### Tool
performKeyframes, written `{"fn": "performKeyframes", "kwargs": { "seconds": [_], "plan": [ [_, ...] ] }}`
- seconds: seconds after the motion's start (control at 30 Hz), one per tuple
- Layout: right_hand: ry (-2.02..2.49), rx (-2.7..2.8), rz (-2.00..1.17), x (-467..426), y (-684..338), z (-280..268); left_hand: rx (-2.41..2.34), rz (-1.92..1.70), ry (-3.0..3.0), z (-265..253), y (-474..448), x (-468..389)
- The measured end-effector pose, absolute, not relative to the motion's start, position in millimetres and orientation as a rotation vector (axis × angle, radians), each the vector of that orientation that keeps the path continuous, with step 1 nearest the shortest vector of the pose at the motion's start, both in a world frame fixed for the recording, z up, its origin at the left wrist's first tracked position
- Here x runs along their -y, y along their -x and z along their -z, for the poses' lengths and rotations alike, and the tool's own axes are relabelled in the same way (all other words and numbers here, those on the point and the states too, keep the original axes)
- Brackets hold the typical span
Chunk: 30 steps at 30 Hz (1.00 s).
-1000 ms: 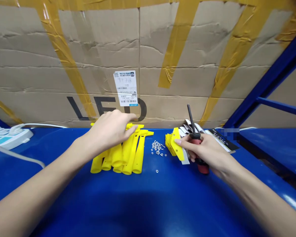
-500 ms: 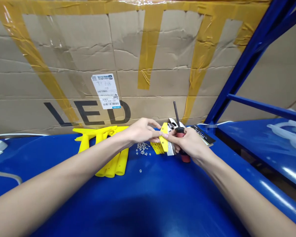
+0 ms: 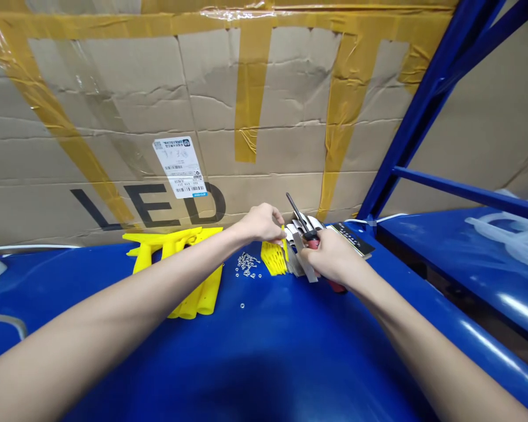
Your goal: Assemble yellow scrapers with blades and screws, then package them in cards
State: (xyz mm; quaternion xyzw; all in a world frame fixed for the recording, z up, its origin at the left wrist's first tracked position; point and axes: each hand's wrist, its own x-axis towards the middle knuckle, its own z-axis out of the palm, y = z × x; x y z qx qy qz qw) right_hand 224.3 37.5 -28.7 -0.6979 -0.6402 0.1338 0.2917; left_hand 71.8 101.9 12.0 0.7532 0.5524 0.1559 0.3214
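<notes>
My left hand (image 3: pixel 266 221) is closed, pinching a thin yellow plate (image 3: pixel 286 243) that now shows nearly edge-on. My right hand (image 3: pixel 332 255) is wrapped round a screwdriver (image 3: pixel 313 237) with a red and black handle, its dark shaft pointing up and left. The same hand also grips a flat metal plate (image 3: pixel 305 258) between thumb and fingers, apart from the yellow one. Below the left hand stands a row of similar yellow plates (image 3: pixel 273 259). Behind the right hand lie several shiny metal pieces (image 3: pixel 310 221), partly hidden.
Small nuts and screws (image 3: pixel 247 264) lie in a heap on the blue table (image 3: pixel 246 363), with one loose nut (image 3: pixel 242 305) nearer me. Yellow tubular handles (image 3: pixel 206 299) are at left. A black booklet (image 3: pixel 354 239), a large cardboard box (image 3: pixel 220 117) and a blue metal frame (image 3: pixel 416 126) stand beyond.
The yellow plate has turned from face-on to edge-on and parted from the metal plate. My right hand has shifted slightly away, and the screwdriver shaft tilts further left.
</notes>
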Motion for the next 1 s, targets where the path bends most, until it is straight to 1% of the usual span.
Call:
{"fn": "performKeyframes", "kwargs": {
  "seconds": [0.1, 0.33, 0.47, 0.73, 0.9, 1.0],
  "plan": [
    [1.899, 1.736, -0.335, -36.9, -223.7, 26.6, -1.459, -0.328, -2.146, -8.6, -76.5, -101.7],
    [1.796, 1.813, -0.153, -34.9, -217.1, 33.7, -1.350, -0.114, -2.425, -6.4, -67.0, -101.2],
    [1.819, 1.866, -0.104, -36.0, -213.7, 44.4, -1.310, -0.088, -2.528, -4.8, -57.8, -101.7],
    [1.766, 1.932, -0.138, -33.0, -207.0, 42.2, -1.339, -0.098, -2.592, -7.1, -34.6, -94.9],
    [1.738, 1.884, -0.368, -33.0, -204.4, 42.8, -1.321, -0.020, -2.621, -15.6, -12.8, -85.9],
    [1.704, 1.899, -0.433, -34.5, -203.0, 47.5, -1.324, -0.007, -2.619, -21.4, 0.2, -75.5]
  ]
}}
